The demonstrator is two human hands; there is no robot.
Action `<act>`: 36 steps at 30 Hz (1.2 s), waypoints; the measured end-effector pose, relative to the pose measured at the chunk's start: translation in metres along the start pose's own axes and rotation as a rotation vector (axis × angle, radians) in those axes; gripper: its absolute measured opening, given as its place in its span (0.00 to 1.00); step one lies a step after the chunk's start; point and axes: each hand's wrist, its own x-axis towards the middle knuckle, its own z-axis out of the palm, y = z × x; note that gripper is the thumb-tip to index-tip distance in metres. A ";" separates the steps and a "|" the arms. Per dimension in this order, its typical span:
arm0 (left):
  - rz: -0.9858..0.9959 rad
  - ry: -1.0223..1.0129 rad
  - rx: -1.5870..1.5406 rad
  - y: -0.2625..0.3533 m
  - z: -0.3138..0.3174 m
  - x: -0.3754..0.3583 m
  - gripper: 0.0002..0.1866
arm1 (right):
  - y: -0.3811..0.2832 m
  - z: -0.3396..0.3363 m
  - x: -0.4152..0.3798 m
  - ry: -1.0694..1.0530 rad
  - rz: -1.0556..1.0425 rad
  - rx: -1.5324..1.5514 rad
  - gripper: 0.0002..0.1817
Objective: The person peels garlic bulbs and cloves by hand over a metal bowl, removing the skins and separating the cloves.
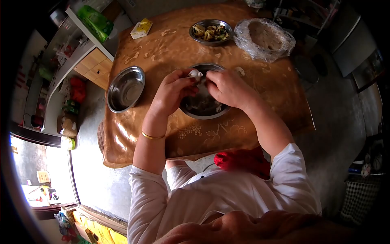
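Observation:
Over a metal bowl [205, 116] on the table, my left hand [174, 88] pinches a small white lump that looks like garlic [196, 75]. Gold-coloured bangle on that wrist. Close beside it, my right hand [225, 87] has its fingers curled together at the garlic's right side; their tips are partly hidden, so what they grip cannot be made out. Some pale scraps lie inside the bowl, which both hands partly cover.
A second metal bowl [126, 90] stands on the left of the brown-covered table [174, 53]. At the back are a bowl of cooked-looking food [210, 33], a plastic-wrapped round item [266, 38] and a yellow-white box [141, 29]. Red cloth [243, 162] hangs below the near edge.

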 end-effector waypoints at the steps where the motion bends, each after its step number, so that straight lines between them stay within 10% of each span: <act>1: 0.003 0.019 0.028 0.000 0.003 0.000 0.19 | 0.002 0.002 -0.001 -0.031 0.005 0.005 0.05; 20: 0.192 0.014 0.645 -0.006 0.015 0.000 0.25 | 0.000 0.003 0.000 0.034 0.088 0.134 0.05; 36: 0.119 0.022 0.549 0.002 0.015 -0.001 0.25 | 0.003 0.004 -0.001 -0.014 0.078 0.047 0.04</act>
